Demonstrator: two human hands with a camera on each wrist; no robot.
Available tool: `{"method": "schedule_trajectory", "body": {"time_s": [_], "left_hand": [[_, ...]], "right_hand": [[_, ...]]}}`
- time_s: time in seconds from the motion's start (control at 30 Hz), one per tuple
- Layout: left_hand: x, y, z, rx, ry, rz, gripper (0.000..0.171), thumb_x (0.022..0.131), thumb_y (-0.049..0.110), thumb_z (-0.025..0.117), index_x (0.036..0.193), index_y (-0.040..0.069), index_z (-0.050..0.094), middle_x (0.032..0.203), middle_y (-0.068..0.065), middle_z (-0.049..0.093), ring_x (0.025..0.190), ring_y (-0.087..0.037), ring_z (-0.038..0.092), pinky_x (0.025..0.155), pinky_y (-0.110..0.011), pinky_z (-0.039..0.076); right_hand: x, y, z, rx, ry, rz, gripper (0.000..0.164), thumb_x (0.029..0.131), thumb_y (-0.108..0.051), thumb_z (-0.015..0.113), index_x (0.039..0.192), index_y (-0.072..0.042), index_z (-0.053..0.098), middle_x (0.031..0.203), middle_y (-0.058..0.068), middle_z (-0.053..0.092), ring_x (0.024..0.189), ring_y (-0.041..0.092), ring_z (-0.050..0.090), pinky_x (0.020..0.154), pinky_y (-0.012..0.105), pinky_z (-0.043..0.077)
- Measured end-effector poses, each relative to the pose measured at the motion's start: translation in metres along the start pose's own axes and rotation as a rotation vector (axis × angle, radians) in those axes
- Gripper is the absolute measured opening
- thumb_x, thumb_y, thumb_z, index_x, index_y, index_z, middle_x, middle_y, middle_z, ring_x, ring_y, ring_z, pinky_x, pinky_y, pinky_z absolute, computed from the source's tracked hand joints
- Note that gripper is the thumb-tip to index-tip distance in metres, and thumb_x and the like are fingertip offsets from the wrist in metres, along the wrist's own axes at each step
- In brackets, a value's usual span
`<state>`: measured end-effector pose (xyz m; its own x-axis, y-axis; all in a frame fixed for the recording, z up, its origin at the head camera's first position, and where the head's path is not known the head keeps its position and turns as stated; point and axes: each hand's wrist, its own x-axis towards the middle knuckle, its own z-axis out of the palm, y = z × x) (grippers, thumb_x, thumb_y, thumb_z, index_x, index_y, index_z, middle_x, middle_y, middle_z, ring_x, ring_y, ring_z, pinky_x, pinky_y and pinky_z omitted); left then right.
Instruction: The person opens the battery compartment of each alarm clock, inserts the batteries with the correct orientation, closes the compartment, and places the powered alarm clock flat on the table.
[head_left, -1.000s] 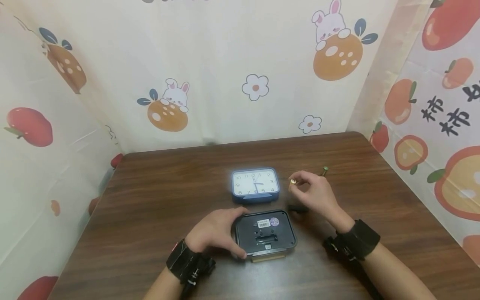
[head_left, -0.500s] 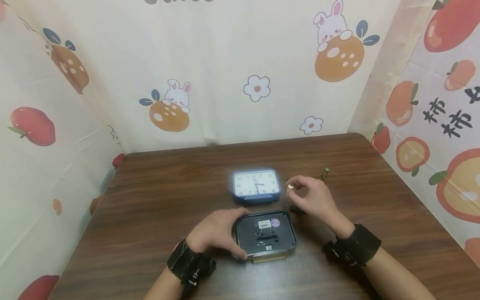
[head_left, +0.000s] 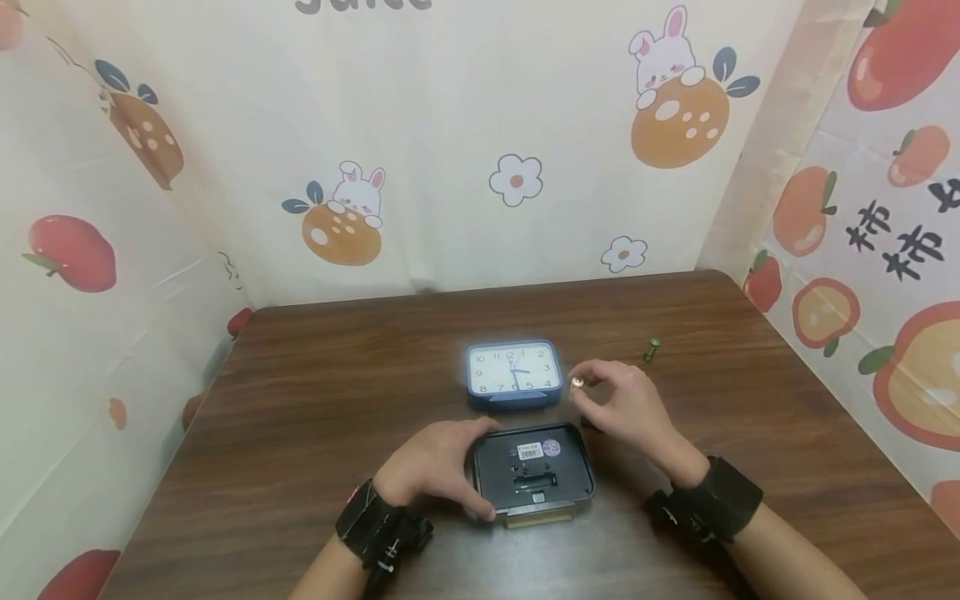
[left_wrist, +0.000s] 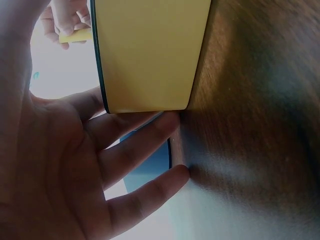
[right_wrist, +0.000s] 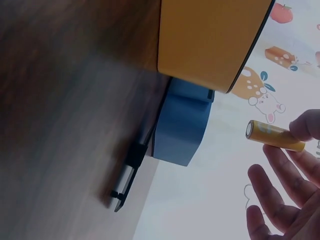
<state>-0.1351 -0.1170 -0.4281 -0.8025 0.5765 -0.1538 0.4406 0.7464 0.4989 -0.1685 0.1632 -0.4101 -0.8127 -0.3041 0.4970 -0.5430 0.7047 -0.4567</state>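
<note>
A yellow-sided clock lies face down, its dark back and open battery slot upward. My left hand holds it by the left end, thumb at the near edge and forefinger at the far edge; in the left wrist view several fingers spread beside its yellow case. My right hand pinches a yellow battery between thumb and fingers, above the table and beyond the clock's right end. Just behind stands a blue clock, its white dial showing, left of the right hand.
A green battery is on the wooden table behind the right hand. Near that hand lies a slim dark object with a clip-like end, mostly hidden in the head view. Printed curtains enclose the table's back and sides.
My right hand has come slightly nearer and left with the yellow battery, uncovering more of the green one. The left hand stays on the yellow-sided clock.
</note>
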Motion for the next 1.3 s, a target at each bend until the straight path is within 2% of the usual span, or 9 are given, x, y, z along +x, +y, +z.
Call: {"method": "schedule_trajectory", "body": {"time_s": [0.3, 0.53, 1.03, 1.3], "left_hand": [[0.000, 0.001, -0.001, -0.019, -0.021, -0.009, 0.097, 0.036, 0.072, 0.069, 0.121, 0.040, 0.038, 0.099, 0.020, 0.053, 0.086, -0.003, 0.049, 0.078, -0.030, 0.041], [0.001, 0.001, 0.000, -0.015, -0.015, -0.003, 0.098, 0.035, 0.072, 0.069, 0.121, 0.040, 0.038, 0.100, 0.021, 0.052, 0.087, -0.003, 0.049, 0.079, -0.029, 0.041], [0.001, -0.001, -0.001, -0.020, -0.015, -0.009, 0.099, 0.033, 0.074, 0.068, 0.121, 0.041, 0.037, 0.099, 0.021, 0.053, 0.085, -0.002, 0.049, 0.077, -0.028, 0.042], [0.001, -0.001, -0.001, -0.026, -0.021, -0.013, 0.097, 0.034, 0.073, 0.069, 0.120, 0.041, 0.037, 0.099, 0.021, 0.053, 0.085, -0.003, 0.049, 0.077, -0.029, 0.042]], "right_hand": [[-0.003, -0.007, 0.000, 0.035, -0.033, -0.032, 0.012, 0.075, -0.025, 0.064, 0.086, -0.021, 0.063, 0.083, -0.014, 0.061, 0.076, 0.009, 0.057, 0.068, 0.032, 0.046], [-0.004, -0.008, 0.002, 0.023, -0.039, -0.064, 0.014, 0.073, -0.024, 0.066, 0.087, -0.021, 0.063, 0.083, -0.015, 0.061, 0.076, 0.006, 0.056, 0.069, 0.029, 0.043], [-0.005, -0.013, 0.006, 0.038, -0.099, -0.116, 0.016, 0.074, -0.022, 0.065, 0.090, -0.018, 0.064, 0.086, -0.014, 0.061, 0.078, 0.001, 0.053, 0.070, 0.028, 0.046], [-0.006, -0.016, 0.008, 0.063, -0.141, -0.185, 0.018, 0.074, -0.024, 0.065, 0.091, -0.020, 0.064, 0.089, -0.014, 0.062, 0.082, 0.000, 0.054, 0.074, 0.028, 0.045]]}}
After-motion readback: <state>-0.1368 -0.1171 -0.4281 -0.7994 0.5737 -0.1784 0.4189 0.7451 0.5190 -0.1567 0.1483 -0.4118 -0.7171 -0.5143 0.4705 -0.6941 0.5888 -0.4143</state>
